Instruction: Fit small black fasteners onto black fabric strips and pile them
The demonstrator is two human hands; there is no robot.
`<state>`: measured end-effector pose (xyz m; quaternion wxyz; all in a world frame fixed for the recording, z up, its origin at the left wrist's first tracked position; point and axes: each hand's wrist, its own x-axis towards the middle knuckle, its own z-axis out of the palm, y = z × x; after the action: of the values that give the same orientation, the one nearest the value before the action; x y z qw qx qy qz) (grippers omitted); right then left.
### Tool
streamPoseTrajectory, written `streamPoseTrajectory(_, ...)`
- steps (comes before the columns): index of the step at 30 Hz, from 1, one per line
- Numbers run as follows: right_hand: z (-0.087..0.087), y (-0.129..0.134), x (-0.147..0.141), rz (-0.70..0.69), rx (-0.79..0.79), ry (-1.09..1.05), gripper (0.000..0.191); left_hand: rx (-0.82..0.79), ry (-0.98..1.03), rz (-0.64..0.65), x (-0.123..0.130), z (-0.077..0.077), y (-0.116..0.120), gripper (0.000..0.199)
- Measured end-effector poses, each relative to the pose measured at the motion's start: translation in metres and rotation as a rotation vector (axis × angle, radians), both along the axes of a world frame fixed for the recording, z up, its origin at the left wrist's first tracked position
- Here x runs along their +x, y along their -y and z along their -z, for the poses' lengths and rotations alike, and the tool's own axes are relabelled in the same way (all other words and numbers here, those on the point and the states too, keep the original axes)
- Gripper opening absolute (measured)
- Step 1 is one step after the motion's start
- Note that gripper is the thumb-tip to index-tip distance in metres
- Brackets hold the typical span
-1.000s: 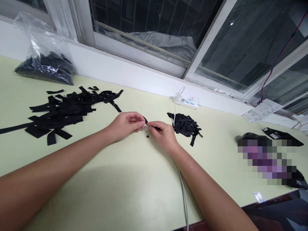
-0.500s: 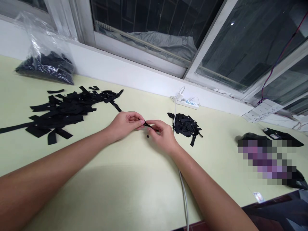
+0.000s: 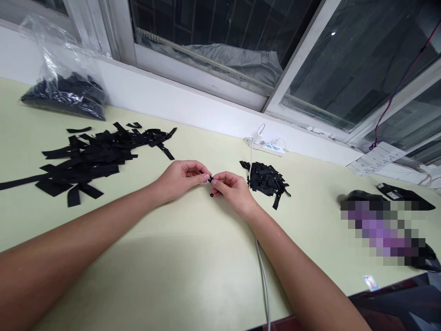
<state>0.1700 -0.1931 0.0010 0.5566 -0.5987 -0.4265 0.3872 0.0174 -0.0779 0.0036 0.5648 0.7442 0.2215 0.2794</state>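
Between my two hands is a small black fabric strip, mostly covered by fingers. My left hand pinches one end between thumb and forefinger. From the other side, the thumb and fingers of my right hand are closed on the strip. A small round black piece shows just under my right fingertips; I cannot tell whether they touch it. Left of my hands spreads a large loose pile of black strips. To the right of my right hand lies a smaller, denser pile of black strips.
A clear plastic bag of black pieces stands at the back left. A white power strip sits against the wall, and its white cable runs past my right wrist. Dark items, partly pixelated, lie at right.
My right fingers have moved up close to my left thumb and now pinch the strip there. Less of the strip shows. My left hand and the piles stay where they were.
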Motion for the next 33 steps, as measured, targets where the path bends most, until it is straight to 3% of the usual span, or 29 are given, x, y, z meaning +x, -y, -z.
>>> streamPoseTrajectory(7, 0.003, -0.002, 0.006, 0.132, 0.004, 0.036, 0.021, 0.268, 0.052, -0.178, 0.001, -0.002, 0.003, 0.024)
streamPoseTrajectory(13, 0.004, -0.002, 0.006, 0.111, 0.02, 0.07, 0.02, 0.426, -0.076, -0.072, -0.002, -0.004, 0.016, 0.018)
streamPoseTrajectory(22, 0.001, 0.003, 0.0, 0.047, 0.066, 0.17, 0.019, 0.407, -0.078, -0.079, -0.001, 0.001, 0.017, 0.013)
streamPoseTrajectory(33, 0.002, 0.004, 0.004, 0.005, 0.066, 0.167, 0.021, 0.502, -0.079, -0.082, -0.001, 0.001, 0.016, 0.012)
